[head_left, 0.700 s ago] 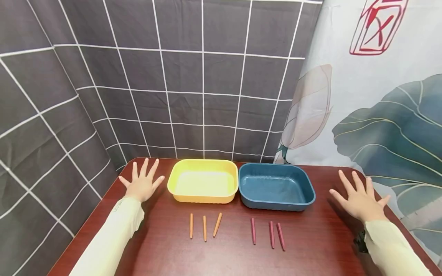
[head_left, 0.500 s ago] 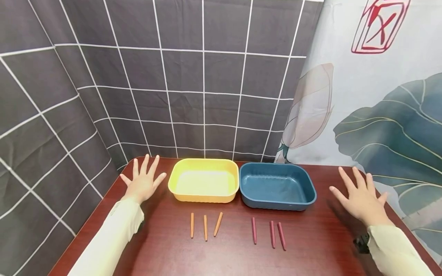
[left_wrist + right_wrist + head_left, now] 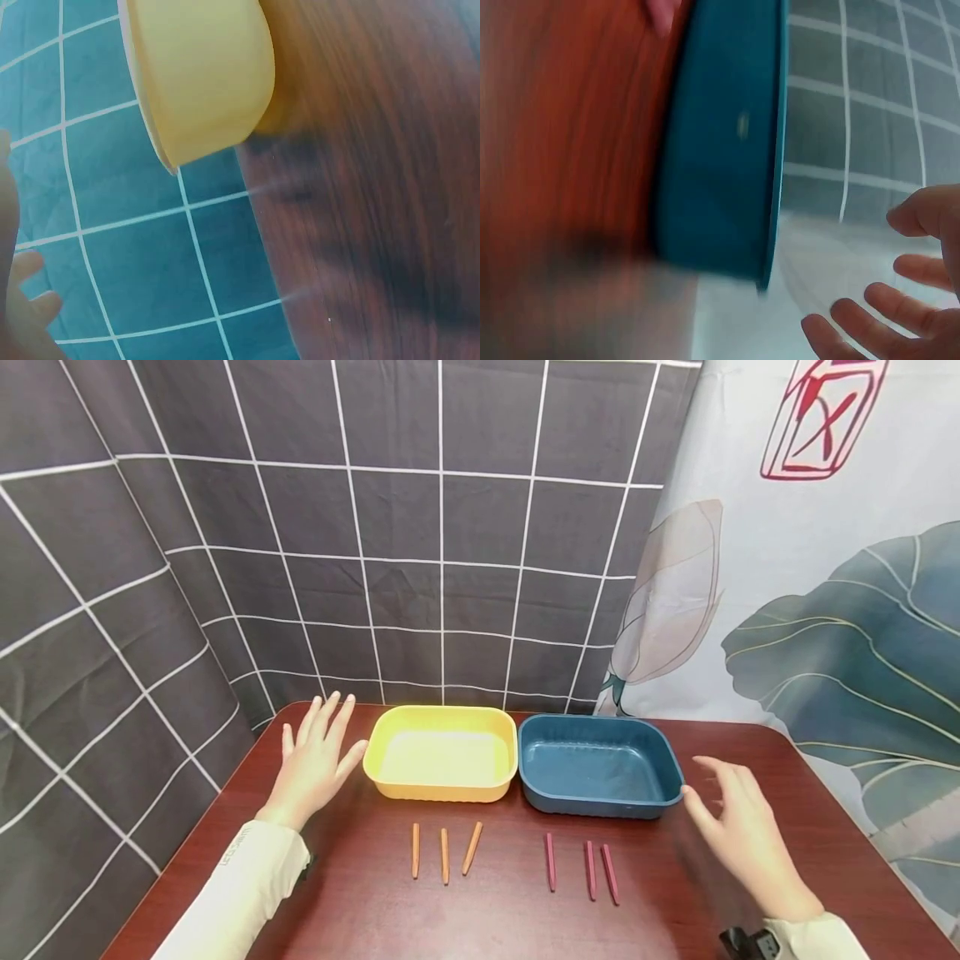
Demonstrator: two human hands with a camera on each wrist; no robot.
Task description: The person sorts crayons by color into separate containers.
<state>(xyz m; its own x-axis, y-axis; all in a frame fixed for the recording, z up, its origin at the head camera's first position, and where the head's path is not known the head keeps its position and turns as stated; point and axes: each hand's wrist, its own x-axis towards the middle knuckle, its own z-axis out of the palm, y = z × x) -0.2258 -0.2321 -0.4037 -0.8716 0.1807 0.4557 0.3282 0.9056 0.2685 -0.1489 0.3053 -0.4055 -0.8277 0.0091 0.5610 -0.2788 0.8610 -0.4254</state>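
My left hand (image 3: 311,768) is over the table's left side, fingers straight and holding nothing, its thumb tip close to the left end of a yellow plastic bin (image 3: 442,793). To the right, my right hand (image 3: 750,839) hovers with loosely bent fingers, the thumb tip right by the corner of a dark blue bin (image 3: 600,807). In the right wrist view its fingers are apart with nothing between them. Three orange crayon-like sticks (image 3: 445,857) lie before the yellow bin. Three purplish-red ones (image 3: 591,871) lie in front of the blue bin, pointed ends toward me.
Both bins stand side by side near the back of a reddish-brown table (image 3: 495,918). A dark grey curtain with white grid lines (image 3: 480,593) hangs behind. At the right is a pale leaf-patterned cloth (image 3: 810,693). A black wrist device (image 3: 750,943) shows at the right cuff.
My right hand has moved left and nearer to me, to the blue bin's corner, its fingers drawing together from a wide spread. The left hand has turned slightly, its fingers closer together.
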